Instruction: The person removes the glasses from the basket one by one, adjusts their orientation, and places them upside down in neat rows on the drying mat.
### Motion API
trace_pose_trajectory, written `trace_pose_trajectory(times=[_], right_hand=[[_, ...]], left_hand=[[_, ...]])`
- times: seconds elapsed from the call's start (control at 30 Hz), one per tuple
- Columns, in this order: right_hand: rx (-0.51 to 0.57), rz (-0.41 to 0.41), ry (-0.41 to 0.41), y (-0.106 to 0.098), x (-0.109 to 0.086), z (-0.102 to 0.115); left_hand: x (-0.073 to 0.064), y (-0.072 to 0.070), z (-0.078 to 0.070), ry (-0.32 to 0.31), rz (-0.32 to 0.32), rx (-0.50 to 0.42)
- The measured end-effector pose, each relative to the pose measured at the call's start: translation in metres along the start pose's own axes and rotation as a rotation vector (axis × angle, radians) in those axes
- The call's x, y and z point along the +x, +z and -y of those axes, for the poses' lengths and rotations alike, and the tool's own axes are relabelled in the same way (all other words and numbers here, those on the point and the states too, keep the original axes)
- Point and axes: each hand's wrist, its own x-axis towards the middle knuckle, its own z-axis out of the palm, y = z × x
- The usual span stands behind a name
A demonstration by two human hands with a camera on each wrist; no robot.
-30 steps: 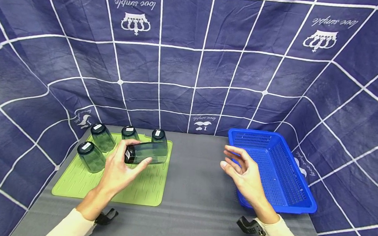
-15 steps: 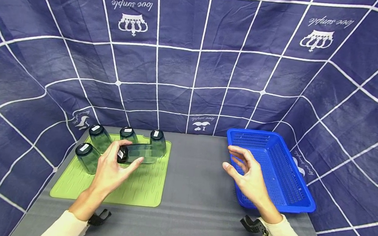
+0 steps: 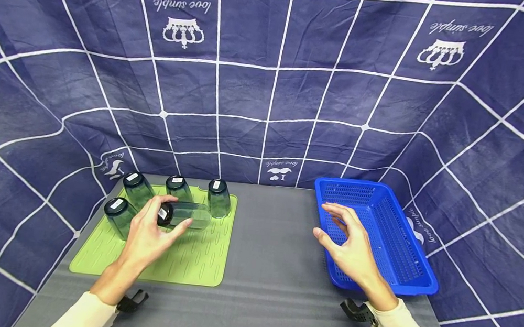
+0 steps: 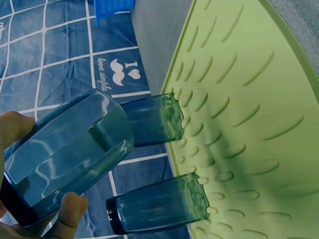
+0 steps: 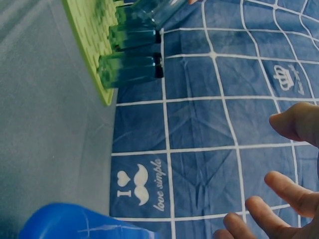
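My left hand (image 3: 148, 234) grips a green-tinted drinking glass (image 3: 188, 213) near its dark base, thumb on one side and fingers on the other. The glass lies sideways in the air, its mouth toward the right, over a green ribbed mat (image 3: 195, 262). In the left wrist view the held glass (image 4: 70, 154) is apart from the mat. Several like glasses stand upside down on the mat, among them a back right glass (image 3: 219, 200) and a front left glass (image 3: 119, 217). My right hand (image 3: 351, 243) hovers by the left side of a blue basket (image 3: 389, 197), holding nothing, its fingers loosely bent.
Grey cloth (image 3: 273, 238) covers the table between mat and basket. A navy curtain (image 3: 249, 94) with white lines surrounds the table at the back and sides. In the right wrist view, the basket's corner (image 5: 75, 221) shows at the bottom left.
My left hand has carried the glass a little left over the mat, levelling it slightly. My right hand has drifted slightly right toward the basket.
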Motion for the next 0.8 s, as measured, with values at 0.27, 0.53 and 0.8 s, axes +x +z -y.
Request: trace_pose_trajectory(times=[0.27,0.53,0.8], right_hand=[[-0.076,0.007,-0.019,-0.003,-0.001,-0.006],[-0.15,-0.002,-0.041,-0.005,-0.003,-0.012],[-0.263,-0.015,-0.063,-0.008,-0.005,-0.014]], left_hand=[[0.001,-0.002,0.008,-0.014,0.007,0.018],[-0.002,-0.002,0.016,-0.074,0.053,0.03],[-0.002,-0.001,0.024,-0.154,0.098,0.067]])
